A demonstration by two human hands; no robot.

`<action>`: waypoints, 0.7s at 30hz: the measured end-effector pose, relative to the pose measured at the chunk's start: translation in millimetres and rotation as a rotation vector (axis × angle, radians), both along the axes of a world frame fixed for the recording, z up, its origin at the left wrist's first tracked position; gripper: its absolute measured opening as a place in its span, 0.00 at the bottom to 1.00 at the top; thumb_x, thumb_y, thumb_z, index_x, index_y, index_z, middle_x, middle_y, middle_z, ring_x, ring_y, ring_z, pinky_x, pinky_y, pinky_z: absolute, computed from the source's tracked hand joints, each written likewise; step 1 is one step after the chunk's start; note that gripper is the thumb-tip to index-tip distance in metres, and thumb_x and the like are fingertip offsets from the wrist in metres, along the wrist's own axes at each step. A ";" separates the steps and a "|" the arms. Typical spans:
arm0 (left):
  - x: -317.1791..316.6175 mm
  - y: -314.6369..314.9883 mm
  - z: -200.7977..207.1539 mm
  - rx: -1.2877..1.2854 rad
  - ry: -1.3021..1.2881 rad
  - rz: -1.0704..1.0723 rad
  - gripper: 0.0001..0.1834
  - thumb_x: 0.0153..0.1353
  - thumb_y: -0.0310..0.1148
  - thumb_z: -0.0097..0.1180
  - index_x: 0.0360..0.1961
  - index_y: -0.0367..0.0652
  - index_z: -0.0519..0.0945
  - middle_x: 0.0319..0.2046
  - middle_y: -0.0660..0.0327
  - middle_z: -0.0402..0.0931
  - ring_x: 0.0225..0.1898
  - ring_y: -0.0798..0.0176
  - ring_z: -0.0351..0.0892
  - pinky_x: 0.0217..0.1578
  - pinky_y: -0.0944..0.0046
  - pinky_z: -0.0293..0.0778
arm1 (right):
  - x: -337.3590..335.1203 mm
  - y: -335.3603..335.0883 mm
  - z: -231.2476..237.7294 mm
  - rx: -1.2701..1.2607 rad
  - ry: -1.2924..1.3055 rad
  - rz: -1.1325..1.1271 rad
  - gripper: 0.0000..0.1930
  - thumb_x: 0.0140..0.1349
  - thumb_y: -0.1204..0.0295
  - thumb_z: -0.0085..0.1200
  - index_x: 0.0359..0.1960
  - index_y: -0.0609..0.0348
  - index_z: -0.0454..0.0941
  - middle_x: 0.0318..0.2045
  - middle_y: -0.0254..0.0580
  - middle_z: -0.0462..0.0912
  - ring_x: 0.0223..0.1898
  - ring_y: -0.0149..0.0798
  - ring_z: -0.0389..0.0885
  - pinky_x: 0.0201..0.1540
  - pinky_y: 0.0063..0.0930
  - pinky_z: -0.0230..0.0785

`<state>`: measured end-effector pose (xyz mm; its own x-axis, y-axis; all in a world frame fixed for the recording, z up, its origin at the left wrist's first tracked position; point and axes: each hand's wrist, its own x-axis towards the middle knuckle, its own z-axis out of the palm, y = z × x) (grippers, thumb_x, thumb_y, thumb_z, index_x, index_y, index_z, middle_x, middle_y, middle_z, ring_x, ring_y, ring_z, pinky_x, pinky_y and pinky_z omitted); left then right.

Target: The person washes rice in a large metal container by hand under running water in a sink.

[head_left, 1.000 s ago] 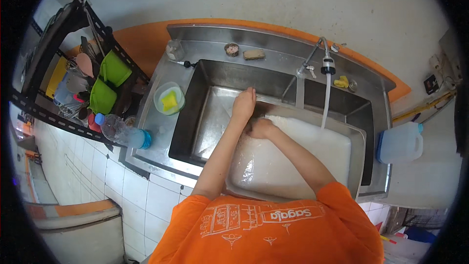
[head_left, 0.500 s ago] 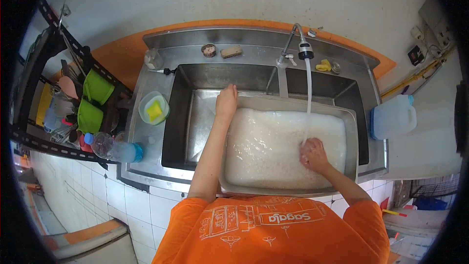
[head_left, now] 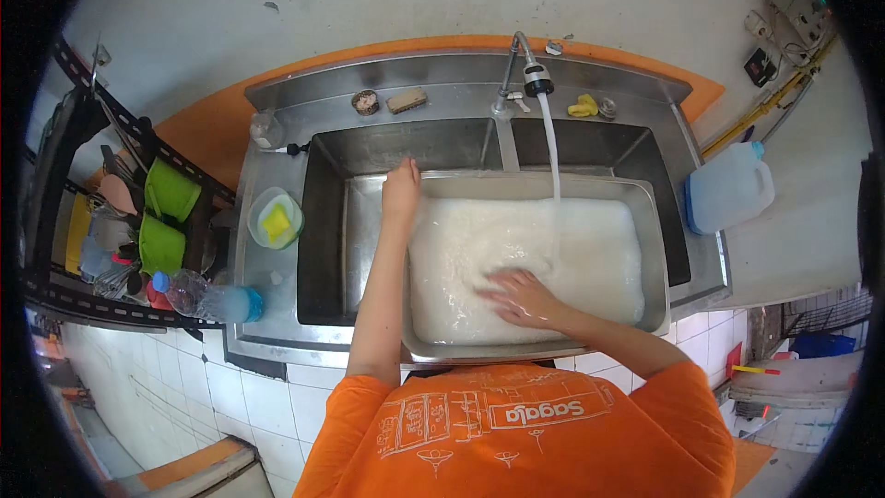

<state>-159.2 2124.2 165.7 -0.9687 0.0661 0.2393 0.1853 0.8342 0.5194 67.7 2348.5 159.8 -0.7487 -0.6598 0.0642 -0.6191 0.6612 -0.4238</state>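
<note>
Two bare hands worked at a steel tray (head_left: 650, 249) set in the sink (head_left: 323, 221). The left hand (head_left: 402, 186) curled its grip over the tray's far left rim. The right hand (head_left: 521, 298) lay flat, fingers spread, half sunk in cloudy white water (head_left: 479, 249) that hid the tray's bottom.

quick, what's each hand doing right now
Left hand: gripping the far rim of the steel tray.
Right hand: open, flat in the milky water.

A steel tray (head_left: 645, 221) lies level across the sink (head_left: 323, 221), filled with milky white water (head_left: 516, 249) under the tap (head_left: 535, 78).
</note>
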 end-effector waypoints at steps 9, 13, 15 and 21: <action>1.7 11.1 10.7 -0.049 0.010 -0.003 0.18 0.66 0.39 0.36 0.33 0.35 0.74 0.26 0.39 0.76 0.30 0.36 0.77 0.33 0.43 0.73 | -68.1 56.9 -74.1 0.385 -0.364 -0.356 0.17 0.56 0.70 0.44 0.48 0.52 0.73 0.40 0.56 0.77 0.40 0.56 0.76 0.44 0.54 0.65; 3.7 10.8 7.5 -0.007 0.006 0.002 0.19 0.66 0.39 0.37 0.31 0.34 0.75 0.26 0.39 0.75 0.31 0.36 0.75 0.33 0.42 0.70 | -85.5 6.2 -99.4 0.311 -0.325 -0.259 0.19 0.59 0.63 0.41 0.49 0.56 0.74 0.49 0.68 0.69 0.49 0.61 0.70 0.51 0.51 0.62; 7.0 -3.2 4.3 0.003 -0.012 0.018 0.19 0.65 0.39 0.37 0.31 0.34 0.75 0.26 0.38 0.74 0.31 0.35 0.74 0.33 0.42 0.69 | -41.3 -17.7 -49.6 0.127 -0.210 -0.300 0.25 0.60 0.57 0.41 0.57 0.53 0.65 0.54 0.68 0.64 0.57 0.62 0.63 0.55 0.49 0.59; -0.7 3.8 4.4 0.004 -0.017 0.000 0.19 0.65 0.40 0.37 0.31 0.35 0.74 0.27 0.39 0.75 0.32 0.35 0.75 0.33 0.42 0.70 | -14.3 76.1 -26.6 0.151 -0.744 -0.020 0.30 0.59 0.51 0.45 0.63 0.42 0.56 0.57 0.64 0.63 0.57 0.58 0.64 0.57 0.47 0.59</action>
